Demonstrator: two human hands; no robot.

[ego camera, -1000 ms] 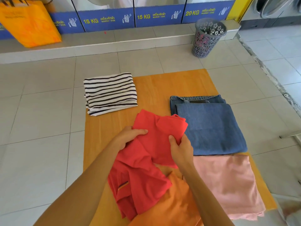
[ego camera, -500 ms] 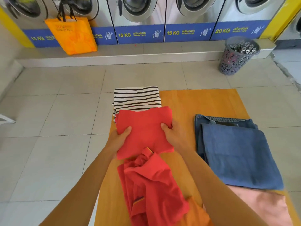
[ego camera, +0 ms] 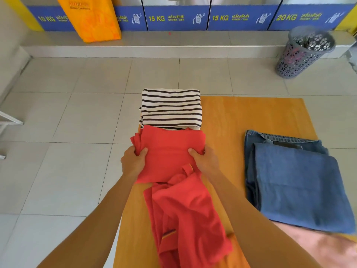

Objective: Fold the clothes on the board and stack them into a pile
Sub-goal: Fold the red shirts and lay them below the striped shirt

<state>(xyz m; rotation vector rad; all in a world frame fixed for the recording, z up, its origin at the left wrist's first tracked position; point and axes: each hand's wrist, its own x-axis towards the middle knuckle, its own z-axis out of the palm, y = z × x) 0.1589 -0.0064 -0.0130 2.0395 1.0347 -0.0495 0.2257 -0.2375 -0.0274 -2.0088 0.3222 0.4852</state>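
Now the left hand [ego camera: 133, 161] and right hand [ego camera: 205, 161] grip the folded red cotton garment [ego camera: 170, 151]; next, seemingly, onto the folded black-and-white striped shirt [ego camera: 171, 109].

floor: grey tiles [ego camera: 77, 117] | back: blue washer panels [ego camera: 175, 18] | raised ledge [ego camera: 154, 49]

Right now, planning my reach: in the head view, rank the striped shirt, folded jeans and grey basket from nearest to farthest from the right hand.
From the right hand:
1. Striped shirt, ahead, slightly left.
2. Folded jeans, to the right.
3. Grey basket, far ahead-right, on the floor.
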